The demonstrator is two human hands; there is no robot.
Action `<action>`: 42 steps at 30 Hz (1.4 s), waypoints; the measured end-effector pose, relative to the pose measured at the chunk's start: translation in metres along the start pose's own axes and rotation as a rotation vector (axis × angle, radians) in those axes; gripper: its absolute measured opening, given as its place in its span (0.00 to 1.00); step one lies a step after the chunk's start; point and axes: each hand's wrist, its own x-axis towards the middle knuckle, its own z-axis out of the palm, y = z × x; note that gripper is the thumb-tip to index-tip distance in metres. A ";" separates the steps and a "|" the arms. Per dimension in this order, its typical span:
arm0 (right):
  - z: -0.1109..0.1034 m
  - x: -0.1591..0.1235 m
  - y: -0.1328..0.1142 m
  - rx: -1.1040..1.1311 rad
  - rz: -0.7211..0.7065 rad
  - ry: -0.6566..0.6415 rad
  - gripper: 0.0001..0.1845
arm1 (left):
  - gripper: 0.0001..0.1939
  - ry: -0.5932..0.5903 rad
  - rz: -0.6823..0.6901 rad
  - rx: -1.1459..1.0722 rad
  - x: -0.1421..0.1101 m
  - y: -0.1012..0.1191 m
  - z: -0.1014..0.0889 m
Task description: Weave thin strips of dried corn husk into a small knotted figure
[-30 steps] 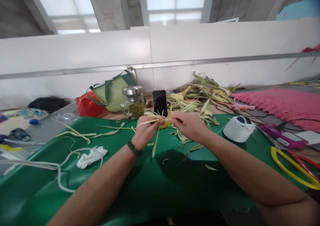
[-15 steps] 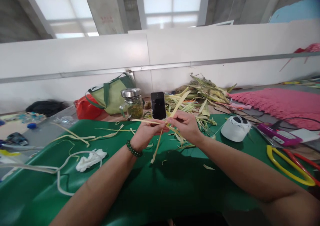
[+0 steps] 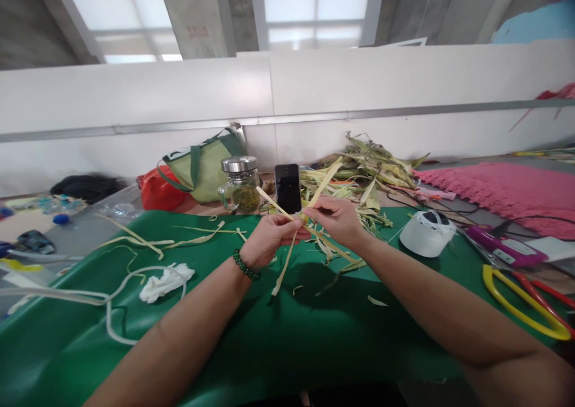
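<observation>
Both hands meet over the green table cover (image 3: pixel 323 341), gripping pale, flat strips of dried husk that cross one another. My left hand (image 3: pixel 266 239), with a green bead bracelet on the wrist, pinches the husk strips (image 3: pixel 286 262) near their crossing. One end points up and left past the thumb, another hangs down. My right hand (image 3: pixel 338 220) is closed on the strips just beside it; a broad end rises above its fingers and a long end slants down under the palm. The exact crossing is partly hidden by the fingertips.
Behind the hands stand a phone (image 3: pixel 288 186) and a lidded glass jar (image 3: pixel 241 190). A husk pile (image 3: pixel 377 158) lies at the back. To the right are a white spool (image 3: pixel 426 236), a purple device (image 3: pixel 507 246) and yellow-handled scissors (image 3: pixel 523 311). White tissue (image 3: pixel 166 283) lies left.
The strip end by my left hand has swung from nearly level to pointing up and left. A long end now slants out below my right palm. The view has shifted slightly.
</observation>
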 end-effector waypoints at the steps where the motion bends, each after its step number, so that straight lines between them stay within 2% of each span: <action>1: 0.000 -0.001 -0.001 0.011 0.000 0.000 0.11 | 0.19 0.003 0.003 0.006 0.000 0.000 0.000; 5: 0.000 -0.001 -0.001 0.067 0.014 0.014 0.11 | 0.18 0.035 0.052 0.062 0.002 0.001 -0.001; 9: -0.004 0.006 0.010 0.071 0.144 -0.051 0.15 | 0.13 0.095 0.061 0.048 0.004 0.000 -0.002; 10: -0.007 0.008 0.011 0.036 0.160 -0.035 0.14 | 0.11 0.123 0.063 0.011 0.004 0.001 -0.002; 12: -0.011 0.009 0.009 -0.084 0.102 0.086 0.13 | 0.07 0.173 0.066 -0.087 0.005 0.003 -0.003; 13: -0.012 0.008 0.005 -0.161 0.019 0.162 0.13 | 0.05 0.193 0.065 -0.134 0.005 0.004 -0.003; 14: -0.013 0.005 0.000 -0.221 -0.059 0.164 0.14 | 0.03 0.206 0.062 -0.176 0.005 0.005 -0.003; 15: -0.012 0.002 -0.005 -0.273 -0.133 0.121 0.17 | 0.02 0.216 0.061 -0.208 0.005 0.006 -0.002; 17: -0.006 -0.006 -0.016 -0.363 -0.235 -0.079 0.22 | 0.02 0.231 0.062 -0.247 0.004 0.008 0.000; 18: -0.001 -0.010 -0.019 -0.420 -0.224 -0.145 0.22 | 0.02 0.234 0.066 -0.258 0.004 0.008 0.001; 20: 0.010 -0.015 -0.021 -0.477 -0.105 -0.267 0.24 | 0.04 0.218 0.074 -0.253 0.002 0.007 0.003; 22: 0.019 -0.017 -0.018 -0.397 0.017 -0.342 0.22 | 0.09 0.183 0.098 -0.216 0.001 0.004 0.005; 26: 0.028 -0.016 -0.014 -0.082 0.181 -0.336 0.20 | 0.16 0.183 0.215 -0.158 0.001 0.001 0.007; 28: 0.030 -0.018 -0.015 -0.033 0.200 -0.319 0.19 | 0.16 0.207 0.258 -0.134 0.001 0.000 0.006; 32: 0.034 -0.026 -0.023 -0.175 0.124 -0.280 0.19 | 0.15 0.262 0.274 -0.120 0.003 0.000 0.005; 42: 0.035 -0.031 -0.024 -0.470 -0.001 -0.331 0.19 | 0.17 0.302 0.259 -0.108 0.007 0.000 0.001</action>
